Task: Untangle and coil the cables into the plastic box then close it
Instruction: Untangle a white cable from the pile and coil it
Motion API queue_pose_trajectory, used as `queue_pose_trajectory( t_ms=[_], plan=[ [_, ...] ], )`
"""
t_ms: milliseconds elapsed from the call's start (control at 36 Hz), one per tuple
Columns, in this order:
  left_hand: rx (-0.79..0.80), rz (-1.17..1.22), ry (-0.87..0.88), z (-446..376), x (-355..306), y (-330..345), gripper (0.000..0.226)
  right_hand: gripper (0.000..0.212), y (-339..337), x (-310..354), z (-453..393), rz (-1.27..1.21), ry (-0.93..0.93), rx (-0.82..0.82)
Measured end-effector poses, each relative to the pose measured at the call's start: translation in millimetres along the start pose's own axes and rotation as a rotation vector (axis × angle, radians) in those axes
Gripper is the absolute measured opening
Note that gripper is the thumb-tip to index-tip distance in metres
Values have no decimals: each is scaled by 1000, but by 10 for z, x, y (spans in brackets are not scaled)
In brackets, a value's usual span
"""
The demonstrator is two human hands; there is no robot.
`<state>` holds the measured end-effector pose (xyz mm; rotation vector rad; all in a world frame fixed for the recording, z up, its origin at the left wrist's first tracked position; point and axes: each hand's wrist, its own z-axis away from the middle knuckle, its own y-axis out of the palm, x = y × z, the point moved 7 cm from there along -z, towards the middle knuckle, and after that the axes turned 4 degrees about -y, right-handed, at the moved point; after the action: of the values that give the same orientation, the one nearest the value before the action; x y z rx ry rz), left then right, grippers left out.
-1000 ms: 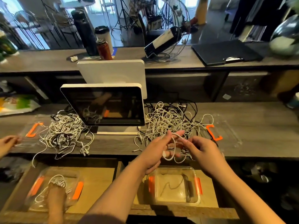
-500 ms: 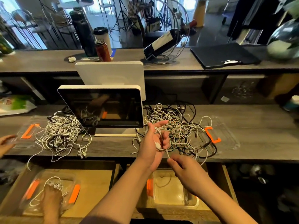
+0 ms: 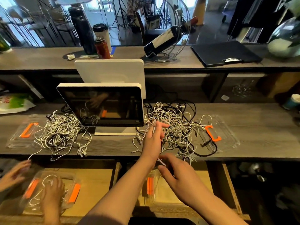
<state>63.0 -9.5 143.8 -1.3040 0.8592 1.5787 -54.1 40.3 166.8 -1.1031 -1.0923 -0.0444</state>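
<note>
Since half a second ago the left hand (image 3: 153, 140) has stretched out from a curl around a white loop, and the right hand (image 3: 176, 173) has drifted a little to the right over the box; a second ago both were raised together at the pile, sharing that loop.

There are two tangled piles of thin white and black cables: one at centre right of the frame (image 3: 177, 127), one at centre left (image 3: 60, 133). There are two clear plastic boxes with orange side clips: one at lower centre (image 3: 151, 187), beneath the right hand, and one at lower left (image 3: 73, 189). Two clear flat lids with orange clasps lie on the grey wooden counter (image 3: 259, 127), one at the right (image 3: 227, 135) and one at the far left (image 3: 21, 135). There is one white-framed dark screen (image 3: 100, 104), standing between the piles.

The left hand's fingers are extended, loosely spread, and a thin white cable strand (image 3: 160, 161) runs along the palm down towards the right hand. The right hand hovers with fingers relaxed and gently bent; whether it pinches the strand cannot be told. Another person's two hands (image 3: 52, 190) are at the lower-left box.
</note>
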Motion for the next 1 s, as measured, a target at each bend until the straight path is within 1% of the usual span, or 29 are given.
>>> queue_pose_trajectory(
  t_ms=[56, 111, 167, 222, 306, 361, 417, 472, 528, 611, 667, 722, 778, 833, 917, 1000],
  plan=[
    [42, -39, -54, 3, 54, 15, 50, 14, -43, 48, -4, -2, -39, -62],
    [126, -27, -140, 37, 115, 61, 56, 11, -89, 80, -15, 17, -79, -109],
    [239, -11, -212, 91, 171, 119, 63, 11, -144, 75, -34, 11, -95, -142],
    [337, -51, -272, 141, 242, 169, 70, 13, -195, 69, -53, -17, -101, -147],
    [423, -81, -394, 194, 365, 196, 84, 19, -286, 60, -92, -50, -132, -165],
    [476, -54, -460, 256, 366, 224, 79, 18, -355, 38, -119, -51, -148, -181],
    [537, -15, -511, 308, 350, 255, 74, 18, -448, 16, -137, -10, -175, -234],
    [603, -6, -532, 348, 331, 267, 75, 22, -583, -27, -140, 57, -171, -336],
    [682, 14, -544, 393, 302, 275, 78, 28, -711, -126, -141, 69, -117, -426],
    [816, 23, -526, 455, 255, 311, 75, 38, -824, -268, -152, 37, -76, -478],
    [900, -92, -500, 501, 228, 338, 72, 41, -909, -333, -157, 20, -83, -517],
    [992, -247, -432, 542, 208, 361, 62, 40, -1024, -379, -157, 2, -100, -560],
    [1060, -348, -378, 590, 189, 364, 47, 39, -1088, -401, -177, -17, -143, -524],
    [1099, -399, -370, 635, 183, 363, 41, 39, -1089, -429, -206, -74, -142, -411],
    [1089, -417, -386, 644, 197, 364, 43, 31, -1069, -539, -254, -196, -56, -242],
    [1073, -285, -387, 610, 156, 333, 50, 14, -1004, -704, -268, -338, 34, -75]
  ],
)
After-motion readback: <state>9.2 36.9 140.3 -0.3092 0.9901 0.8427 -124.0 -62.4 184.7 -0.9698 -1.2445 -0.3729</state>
